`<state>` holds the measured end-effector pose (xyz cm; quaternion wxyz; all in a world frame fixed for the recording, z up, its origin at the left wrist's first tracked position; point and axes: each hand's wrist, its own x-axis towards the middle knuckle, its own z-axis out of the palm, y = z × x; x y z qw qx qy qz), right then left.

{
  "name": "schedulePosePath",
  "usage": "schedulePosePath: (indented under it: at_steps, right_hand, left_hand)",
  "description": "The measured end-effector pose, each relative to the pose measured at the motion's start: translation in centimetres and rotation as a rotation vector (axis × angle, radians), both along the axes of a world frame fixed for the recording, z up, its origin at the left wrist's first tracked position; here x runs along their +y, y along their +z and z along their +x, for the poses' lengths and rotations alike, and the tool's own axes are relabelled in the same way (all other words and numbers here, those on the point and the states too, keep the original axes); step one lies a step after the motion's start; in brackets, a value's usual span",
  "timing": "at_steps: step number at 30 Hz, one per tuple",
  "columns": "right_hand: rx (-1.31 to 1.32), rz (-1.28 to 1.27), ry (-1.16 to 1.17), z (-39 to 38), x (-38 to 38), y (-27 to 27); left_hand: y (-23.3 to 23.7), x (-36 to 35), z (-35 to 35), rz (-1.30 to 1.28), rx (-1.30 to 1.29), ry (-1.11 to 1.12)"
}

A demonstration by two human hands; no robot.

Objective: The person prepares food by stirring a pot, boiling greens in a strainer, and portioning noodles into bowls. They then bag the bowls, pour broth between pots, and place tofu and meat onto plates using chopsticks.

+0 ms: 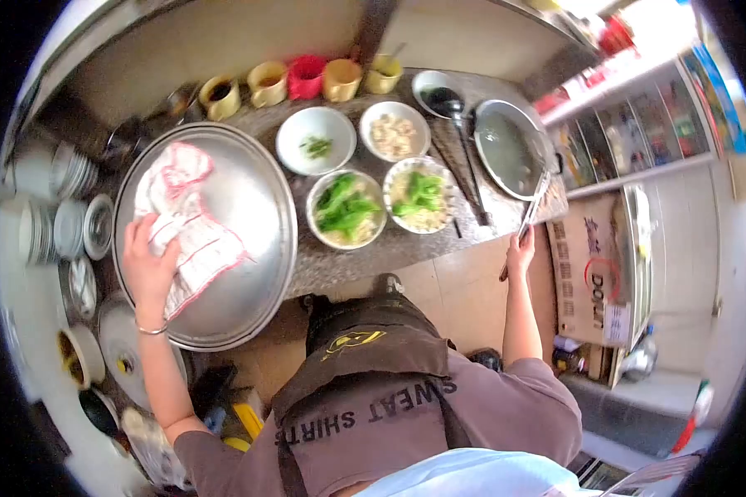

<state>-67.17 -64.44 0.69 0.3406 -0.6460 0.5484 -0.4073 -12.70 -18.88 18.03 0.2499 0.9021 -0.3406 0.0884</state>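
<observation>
My left hand (pixel 151 255) is closed on a white cloth with red edging (pixel 189 240), which lies crumpled on a large round metal lid (pixel 257 248). In my right hand (pixel 520 252) is a pair of metal tongs (pixel 535 205), their tips at the rim of a pot (pixel 491 170) holding cloudy liquid. Two bowls stand between my hands: a left bowl (pixel 311 217) and a right bowl (pixel 448 217), both with green leaves over pale food. Behind them, one white bowl (pixel 294 145) has chopped greens and another (pixel 371 124) has pale pieces.
Along the back wall stand several cups, a red one (pixel 307 79) among them. A black ladle (pixel 464 149) and chopsticks (pixel 452 161) lie beside the pot. Stacked plates (pixel 37 228) are at far left. A cardboard box (pixel 584 265) and a shelf unit (pixel 638 178) stand at right.
</observation>
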Motion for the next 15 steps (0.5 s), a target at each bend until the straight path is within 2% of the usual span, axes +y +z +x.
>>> schedulePosePath:
  at_steps: [2,7,8,9,10,11,15]
  right_hand:
    - [-0.001,0.084,-0.041,0.0,0.3,3.4]
    - [-0.067,0.013,-0.126,-7.2,-3.6,2.9]
    - [-0.057,0.09,-0.117,-9.2,-5.3,2.4]
    - [-0.046,0.165,-0.103,-11.2,-7.3,1.9]
    - [-0.14,0.256,-0.062,-11.6,-8.4,3.8]
    - [-0.165,0.193,-0.06,-13.2,-10.5,2.4]
    - [-0.519,0.361,-0.076,-16.6,-15.8,3.0]
  left_hand:
    - [1.3,-7.3,-2.2,-0.023,0.031,-0.18]
    - [3.7,-26.5,-10.8,-0.075,-0.005,-0.551]
    - [3.7,-30.5,-13.0,-0.084,0.015,-0.627]
    - [3.5,-34.6,-15.3,-0.093,0.035,-0.698]
    - [3.2,-38.9,-17.9,-0.079,0.033,-0.74]
    - [2.7,-43.4,-20.6,-0.067,0.033,-0.778]
    - [-2.1,-62.1,-30.8,0.015,0.069,-0.962]
